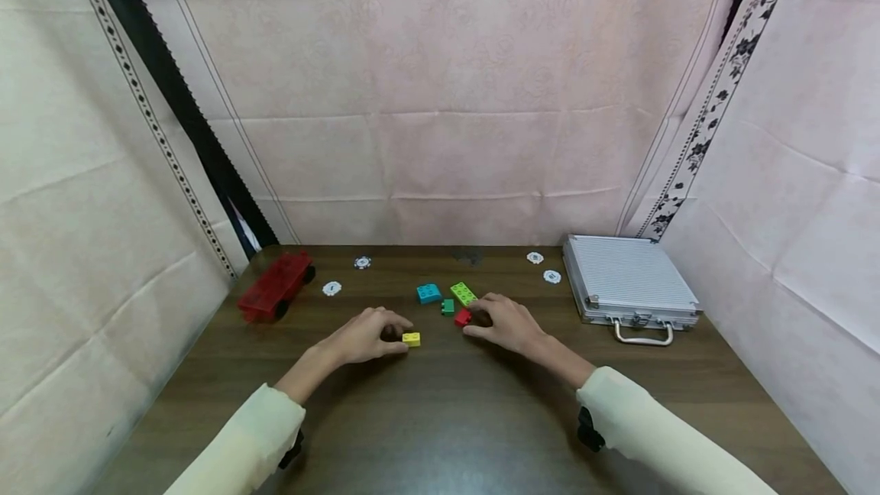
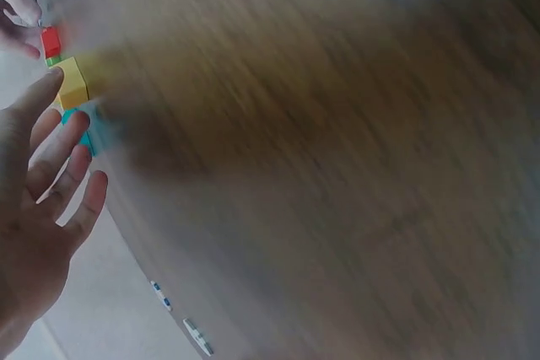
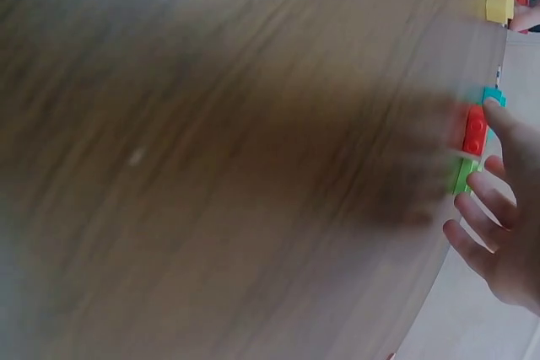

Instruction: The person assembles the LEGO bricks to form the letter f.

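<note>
My left hand (image 1: 385, 333) lies on the dark wooden table (image 1: 440, 418), and its thumb touches a small yellow brick (image 1: 411, 339). In the left wrist view the left hand (image 2: 51, 174) has its fingers spread and straight beside the yellow brick (image 2: 73, 82). My right hand (image 1: 491, 321) rests with its thumb against a small red brick (image 1: 462, 317). The right wrist view shows the right hand (image 3: 498, 200) with spread fingers next to the red brick (image 3: 475, 130). Just beyond the hands lie a blue brick (image 1: 428, 293), a light green brick (image 1: 464, 293) and a small dark green brick (image 1: 448, 307).
A red toy car base (image 1: 276, 286) sits at the table's far left. A closed silver case (image 1: 629, 287) lies at the far right. White round chips (image 1: 332, 289) are scattered along the back edge. Pink cloth walls enclose the table.
</note>
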The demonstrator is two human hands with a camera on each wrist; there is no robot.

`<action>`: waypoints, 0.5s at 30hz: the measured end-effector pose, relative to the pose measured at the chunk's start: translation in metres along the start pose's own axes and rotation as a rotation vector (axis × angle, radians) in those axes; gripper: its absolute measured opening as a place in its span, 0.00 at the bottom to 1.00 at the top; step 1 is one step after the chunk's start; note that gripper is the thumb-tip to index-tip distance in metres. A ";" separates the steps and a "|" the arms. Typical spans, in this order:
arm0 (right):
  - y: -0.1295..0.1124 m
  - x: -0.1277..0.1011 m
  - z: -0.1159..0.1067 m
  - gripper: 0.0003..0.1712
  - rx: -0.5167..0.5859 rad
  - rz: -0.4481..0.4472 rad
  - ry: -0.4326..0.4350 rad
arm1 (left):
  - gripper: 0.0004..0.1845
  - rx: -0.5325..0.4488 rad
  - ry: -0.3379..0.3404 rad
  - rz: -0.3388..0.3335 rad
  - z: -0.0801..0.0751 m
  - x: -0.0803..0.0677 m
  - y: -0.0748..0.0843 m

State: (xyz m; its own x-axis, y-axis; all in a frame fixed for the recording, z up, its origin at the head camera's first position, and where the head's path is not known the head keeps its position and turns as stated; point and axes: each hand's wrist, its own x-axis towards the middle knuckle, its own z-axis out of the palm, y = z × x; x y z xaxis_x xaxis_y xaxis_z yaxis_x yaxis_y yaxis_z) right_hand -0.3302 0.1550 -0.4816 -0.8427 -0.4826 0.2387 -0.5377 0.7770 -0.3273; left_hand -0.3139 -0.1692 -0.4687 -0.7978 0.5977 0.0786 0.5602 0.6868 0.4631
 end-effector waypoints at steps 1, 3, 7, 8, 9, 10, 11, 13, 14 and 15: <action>-0.002 0.001 0.001 0.29 0.002 0.003 0.005 | 0.20 -0.014 -0.004 0.009 0.001 0.001 0.000; -0.005 0.003 0.004 0.28 0.004 0.009 0.013 | 0.18 -0.042 -0.013 0.022 0.003 0.004 0.001; -0.010 0.008 0.009 0.24 -0.017 0.029 0.021 | 0.18 -0.073 -0.024 0.043 0.008 0.008 0.003; -0.011 0.009 0.010 0.23 -0.021 0.033 0.025 | 0.18 -0.080 -0.024 0.044 0.009 0.009 0.004; -0.012 0.010 0.011 0.22 -0.025 0.036 0.027 | 0.18 -0.083 -0.024 0.048 0.010 0.010 0.005; -0.013 0.011 0.012 0.21 -0.025 0.038 0.032 | 0.17 -0.091 -0.024 0.050 0.011 0.011 0.006; -0.013 0.012 0.013 0.21 -0.023 0.038 0.035 | 0.17 -0.097 -0.021 0.049 0.012 0.012 0.007; -0.014 0.013 0.014 0.19 -0.008 0.035 0.034 | 0.16 -0.102 -0.013 0.041 0.014 0.014 0.008; -0.014 0.014 0.014 0.18 -0.001 0.032 0.032 | 0.15 -0.103 -0.005 0.038 0.014 0.014 0.008; -0.014 0.014 0.015 0.18 0.007 0.029 0.026 | 0.15 -0.104 0.004 0.034 0.015 0.015 0.008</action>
State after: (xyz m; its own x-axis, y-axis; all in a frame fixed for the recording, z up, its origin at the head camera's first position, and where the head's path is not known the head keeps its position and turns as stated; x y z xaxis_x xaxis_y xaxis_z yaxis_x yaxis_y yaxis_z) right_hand -0.3344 0.1315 -0.4870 -0.8568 -0.4492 0.2530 -0.5135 0.7876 -0.3405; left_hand -0.3179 -0.1484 -0.4768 -0.7799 0.6180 0.0989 0.5608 0.6198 0.5489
